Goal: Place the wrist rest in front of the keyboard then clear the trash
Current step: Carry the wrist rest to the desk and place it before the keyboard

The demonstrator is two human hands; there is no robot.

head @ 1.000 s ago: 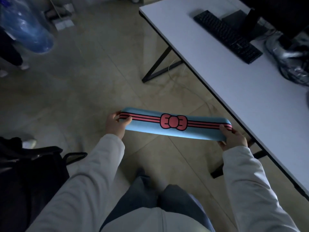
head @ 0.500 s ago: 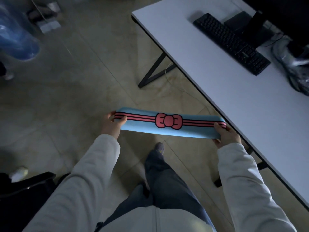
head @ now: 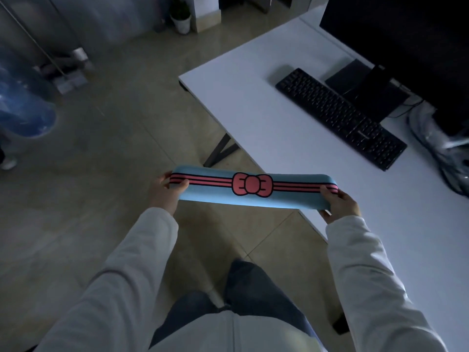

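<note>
I hold a long blue wrist rest [head: 218,193] with red stripes and a red bow, level in front of me. My left hand [head: 163,190] grips its left end and my right hand [head: 338,203] grips its right end, which hangs over the front edge of the white desk [head: 266,123]. A black keyboard [head: 340,116] lies diagonally on the desk, farther back and to the right. A crumpled clear plastic wrapper [head: 441,151] lies on the desk to the right of the keyboard.
A dark monitor [head: 406,41] on a black stand [head: 365,90] sits behind the keyboard. A black desk leg [head: 220,148] shows under the desk's left end. On the tiled floor to the left are a blue water jug [head: 22,110] and a small potted plant [head: 181,20].
I have walked closer to the desk. The wrist rest has come up and right, so its right end now overlaps the desk's front edge. Both hands keep their grip.
</note>
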